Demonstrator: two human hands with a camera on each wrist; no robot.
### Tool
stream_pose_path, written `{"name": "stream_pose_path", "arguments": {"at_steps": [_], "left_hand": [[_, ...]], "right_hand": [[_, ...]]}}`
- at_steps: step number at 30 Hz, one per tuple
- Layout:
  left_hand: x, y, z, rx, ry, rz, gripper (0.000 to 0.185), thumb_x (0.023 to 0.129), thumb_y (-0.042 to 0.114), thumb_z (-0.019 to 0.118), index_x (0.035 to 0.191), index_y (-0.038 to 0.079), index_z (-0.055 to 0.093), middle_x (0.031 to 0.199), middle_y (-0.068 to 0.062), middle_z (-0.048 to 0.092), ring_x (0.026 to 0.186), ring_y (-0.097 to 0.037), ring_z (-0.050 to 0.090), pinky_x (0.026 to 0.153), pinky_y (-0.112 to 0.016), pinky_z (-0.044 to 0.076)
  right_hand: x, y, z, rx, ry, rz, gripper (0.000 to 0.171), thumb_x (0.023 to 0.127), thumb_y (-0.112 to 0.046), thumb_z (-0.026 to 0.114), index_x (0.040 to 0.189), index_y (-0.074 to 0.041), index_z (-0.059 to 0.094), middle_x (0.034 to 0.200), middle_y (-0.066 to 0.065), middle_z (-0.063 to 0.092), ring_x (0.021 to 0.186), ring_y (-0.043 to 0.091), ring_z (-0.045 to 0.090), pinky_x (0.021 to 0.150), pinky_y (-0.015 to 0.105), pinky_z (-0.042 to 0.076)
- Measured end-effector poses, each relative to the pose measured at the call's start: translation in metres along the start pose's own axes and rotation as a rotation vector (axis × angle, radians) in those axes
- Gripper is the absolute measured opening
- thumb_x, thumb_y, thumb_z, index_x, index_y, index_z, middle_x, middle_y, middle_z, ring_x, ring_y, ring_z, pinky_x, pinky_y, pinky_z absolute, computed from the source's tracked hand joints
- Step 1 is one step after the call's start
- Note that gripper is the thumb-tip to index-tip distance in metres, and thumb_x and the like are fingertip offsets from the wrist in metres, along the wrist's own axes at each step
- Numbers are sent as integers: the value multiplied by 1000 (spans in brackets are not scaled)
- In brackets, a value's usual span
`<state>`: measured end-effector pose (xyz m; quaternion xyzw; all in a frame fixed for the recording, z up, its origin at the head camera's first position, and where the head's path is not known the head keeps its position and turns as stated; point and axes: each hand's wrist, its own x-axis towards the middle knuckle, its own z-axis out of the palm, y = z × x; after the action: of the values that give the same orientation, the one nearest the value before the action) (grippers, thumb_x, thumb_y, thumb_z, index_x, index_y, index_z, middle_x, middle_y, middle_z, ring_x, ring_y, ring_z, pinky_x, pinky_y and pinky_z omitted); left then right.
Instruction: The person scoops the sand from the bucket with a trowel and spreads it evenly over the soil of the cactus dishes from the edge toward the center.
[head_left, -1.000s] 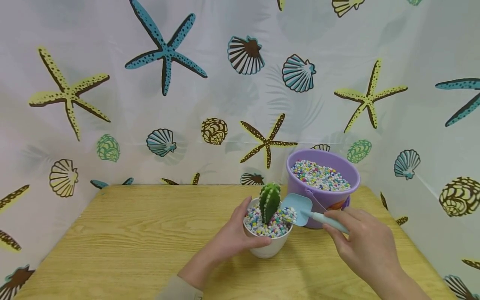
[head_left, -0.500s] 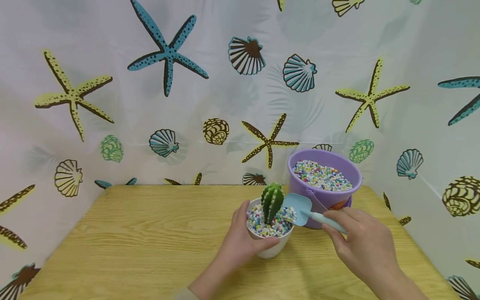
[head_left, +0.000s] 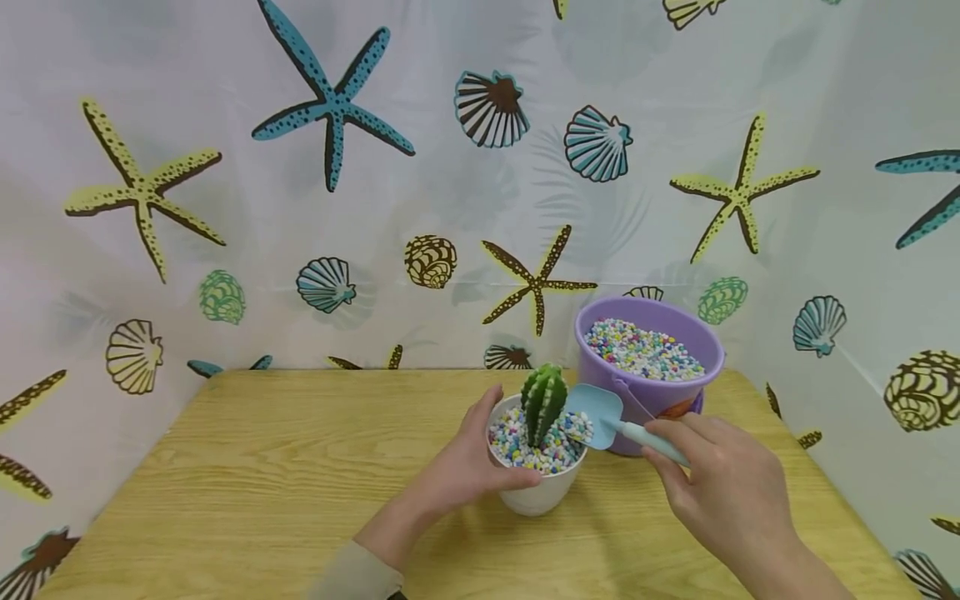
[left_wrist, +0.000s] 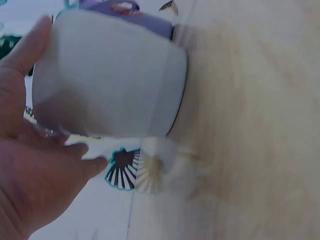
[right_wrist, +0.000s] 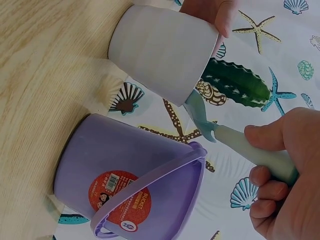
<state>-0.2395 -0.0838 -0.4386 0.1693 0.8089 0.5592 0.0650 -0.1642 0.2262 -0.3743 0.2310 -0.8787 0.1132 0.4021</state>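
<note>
A seashell-print curtain [head_left: 225, 208] backs the wooden table [head_left: 262, 467]. The left hand [head_left: 468, 467] cups the white pot [head_left: 536, 493] holding a cactus [head_left: 543, 402]. The right hand [head_left: 723, 487] pinches a blue scoop [head_left: 600, 410] resting on the pot's pebbles [head_left: 517, 446], beside a purple bucket [head_left: 660, 396].

Your desk [head_left: 262, 467] lies open from 7 to 11 o'clock; the bucket [head_left: 648, 400] blocks 2 o'clock beside the pot [head_left: 534, 496].
</note>
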Motion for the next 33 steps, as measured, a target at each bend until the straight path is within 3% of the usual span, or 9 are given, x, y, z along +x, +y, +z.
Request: {"name": "stream_pose_path", "arguments": {"at_steps": [4, 9, 17, 28, 33], "left_hand": [[8, -2, -12, 24, -92, 23, 133, 82, 34, 101, 178, 13, 12, 179, -21, 23, 161, -43, 30, 130, -63, 24], [7, -2, -14, 21, -107, -1, 129, 84, 37, 100, 178, 15, 15, 178, -24, 24, 161, -45, 29, 129, -66, 24], [1, -2, 2, 8, 9, -21, 132, 79, 38, 103, 177, 12, 20, 177, -23, 26, 160, -47, 31, 129, -67, 24], [-11, 4, 28, 30, 195, -3, 129, 77, 41, 104, 173, 6, 26, 167, -27, 37, 149, -45, 45, 124, -65, 37], [-14, 5, 36, 42, 247, -9, 131, 77, 43, 104, 173, 3, 24, 170, -27, 34, 151, -46, 44, 124, -64, 37]], "right_hand": [[1, -1, -1, -9, 8, -14, 34, 77, -13, 99, 107, -20, 85, 88, -10, 74, 70, 10, 61, 53, 32, 50], [2, -2, -1, -15, 10, -33, 32, 79, -16, 97, 108, -19, 84, 90, -8, 75, 71, 12, 63, 54, 33, 52], [2, -4, -1, -31, -1, -53, 29, 83, -19, 94, 110, -17, 84, 91, -5, 75, 71, 16, 65, 56, 35, 53], [0, -5, 1, -29, 24, -90, 24, 91, -25, 81, 112, -14, 82, 91, -2, 74, 69, 18, 59, 55, 37, 51], [-1, -5, 2, -41, 20, -100, 25, 92, -26, 78, 113, -13, 82, 90, -1, 73, 69, 19, 58, 56, 38, 51]]}}
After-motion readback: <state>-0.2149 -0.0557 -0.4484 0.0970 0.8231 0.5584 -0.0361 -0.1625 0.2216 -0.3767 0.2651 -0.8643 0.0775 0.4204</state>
